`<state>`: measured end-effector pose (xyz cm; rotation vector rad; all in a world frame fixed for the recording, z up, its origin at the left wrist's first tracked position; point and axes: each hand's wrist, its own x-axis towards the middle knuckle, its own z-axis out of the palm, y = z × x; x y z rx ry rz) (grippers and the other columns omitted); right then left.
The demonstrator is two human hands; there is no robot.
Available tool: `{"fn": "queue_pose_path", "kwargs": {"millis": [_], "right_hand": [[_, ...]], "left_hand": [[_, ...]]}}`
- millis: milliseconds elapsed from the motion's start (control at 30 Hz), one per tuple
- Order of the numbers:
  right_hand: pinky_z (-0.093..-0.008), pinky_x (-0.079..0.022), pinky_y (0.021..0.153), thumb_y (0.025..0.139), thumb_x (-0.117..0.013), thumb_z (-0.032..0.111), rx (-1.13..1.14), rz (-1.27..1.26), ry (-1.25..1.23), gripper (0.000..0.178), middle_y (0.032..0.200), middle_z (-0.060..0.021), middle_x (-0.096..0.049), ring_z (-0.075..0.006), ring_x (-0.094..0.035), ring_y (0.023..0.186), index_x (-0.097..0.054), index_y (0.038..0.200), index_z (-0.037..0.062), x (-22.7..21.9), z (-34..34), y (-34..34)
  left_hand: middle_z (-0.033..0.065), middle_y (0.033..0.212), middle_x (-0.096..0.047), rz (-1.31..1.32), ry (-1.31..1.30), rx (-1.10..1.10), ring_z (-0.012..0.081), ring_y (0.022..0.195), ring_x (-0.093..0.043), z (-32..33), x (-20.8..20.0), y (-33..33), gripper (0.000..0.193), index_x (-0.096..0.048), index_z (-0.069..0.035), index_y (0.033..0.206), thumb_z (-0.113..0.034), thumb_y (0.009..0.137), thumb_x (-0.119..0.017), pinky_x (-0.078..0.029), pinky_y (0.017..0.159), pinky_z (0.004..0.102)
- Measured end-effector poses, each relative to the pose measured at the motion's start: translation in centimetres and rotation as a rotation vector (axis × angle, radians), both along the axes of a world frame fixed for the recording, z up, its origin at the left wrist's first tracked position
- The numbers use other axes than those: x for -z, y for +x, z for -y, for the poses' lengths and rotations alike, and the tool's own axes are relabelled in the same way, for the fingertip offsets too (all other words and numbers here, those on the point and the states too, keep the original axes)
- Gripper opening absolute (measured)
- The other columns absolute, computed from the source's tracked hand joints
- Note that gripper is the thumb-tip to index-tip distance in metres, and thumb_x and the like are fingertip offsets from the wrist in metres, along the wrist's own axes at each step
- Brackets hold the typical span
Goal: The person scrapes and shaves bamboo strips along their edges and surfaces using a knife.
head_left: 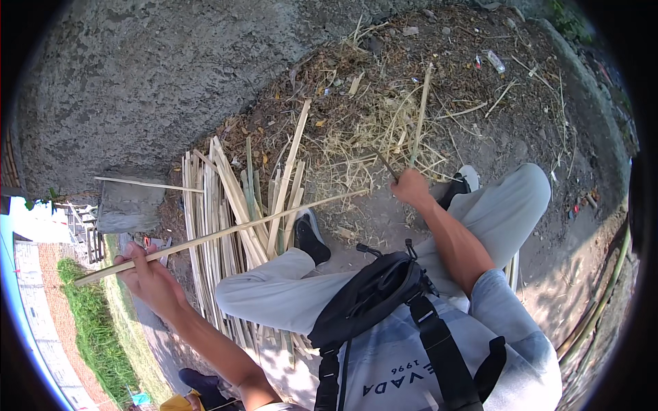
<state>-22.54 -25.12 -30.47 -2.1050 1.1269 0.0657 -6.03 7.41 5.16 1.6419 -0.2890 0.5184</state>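
My left hand [147, 277], out at the left, is closed on a long, thin bamboo strip [226, 233]. The strip slants up to the right, past my left shoe, and its far end stops short of my right hand. My right hand [412, 188] is a fist in front of my right knee. A narrow dark blade, apparently a knife [385, 163], sticks out of it toward the upper left; the handle is hidden in the fist. Another pale strip [422, 113] rises just beyond the right hand; whether the fingers touch it I cannot tell.
A pile of split bamboo strips [212, 205] lies beside my left leg, several under it. Curly shavings [384, 130] cover the dirt ahead. A rough concrete wall [171, 75] stands beyond, with a grey block [130, 205] below it. Another person's shoe [199, 379] shows at lower left.
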Motion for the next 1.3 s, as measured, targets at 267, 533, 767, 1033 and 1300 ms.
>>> {"fn": "queue_pose_path", "kwargs": {"millis": [267, 533, 767, 1033, 1300], "right_hand": [[-0.0433, -0.055, 0.081, 0.078, -0.067, 0.026, -0.129, -0.107, 0.033, 0.033, 0.092, -0.0238, -0.069, -0.0380, -0.067, 0.091, -0.069, 0.091, -0.0037, 1.8, -0.6, 0.3], [-0.0426, -0.055, 0.081, 0.075, -0.066, 0.025, -0.281, -0.130, -0.041, 0.033, 0.094, -0.0233, -0.069, -0.0376, -0.068, 0.092, -0.070, 0.092, -0.0035, 2.2, -1.1, -0.5], [-0.0423, -0.055, 0.081, 0.070, -0.066, 0.024, -0.506, -0.322, -0.037, 0.035, 0.095, -0.0229, -0.069, -0.0374, -0.068, 0.093, -0.070, 0.093, -0.0032, 2.8, -3.5, -0.6], [-0.0447, -0.054, 0.080, 0.070, -0.066, 0.035, -0.643, -0.318, 0.007, 0.043, 0.098, -0.0264, -0.067, -0.0380, -0.066, 0.095, -0.070, 0.088, -0.0044, -0.1, -5.5, 1.2], [-0.0365, -0.051, 0.051, 0.084, -0.059, 0.048, -0.235, -0.236, 0.238, 0.056, 0.054, -0.0146, -0.060, -0.0255, -0.062, 0.049, -0.064, 0.065, -0.0046, -2.2, -3.9, 5.1]], "left_hand": [[0.0102, 0.101, -0.053, 0.111, 0.196, 0.347, 0.0157, 0.084, -0.055, -2.4, 0.4, 0.4, 0.041, -0.038, -0.001, 0.124, -0.003, 0.090, -0.062, -0.050, 0.076, 0.0289], [0.0007, 0.062, -0.044, 0.183, -0.434, 0.218, 0.0089, 0.056, -0.044, -3.9, -0.1, 1.9, 0.021, -0.055, -0.002, 0.092, -0.021, 0.100, -0.051, -0.042, 0.057, 0.0231], [-0.0008, 0.057, -0.029, 0.467, -0.506, 0.567, 0.0093, 0.049, -0.028, -17.1, -8.4, -0.5, 0.024, -0.050, 0.004, 0.087, -0.013, 0.101, -0.043, -0.027, 0.042, 0.0223], [0.0007, 0.059, -0.028, 0.464, -0.567, 0.572, 0.0109, 0.051, -0.028, -20.9, -7.9, 0.3, 0.022, -0.045, 0.004, 0.084, -0.010, 0.100, -0.042, -0.028, 0.045, 0.0248], [-0.0003, 0.064, -0.029, 0.337, -0.566, 0.610, 0.0076, 0.051, -0.029, -18.1, -2.4, 3.2, 0.021, -0.044, 0.003, 0.091, -0.011, 0.103, -0.035, -0.029, 0.046, 0.0206]]}}
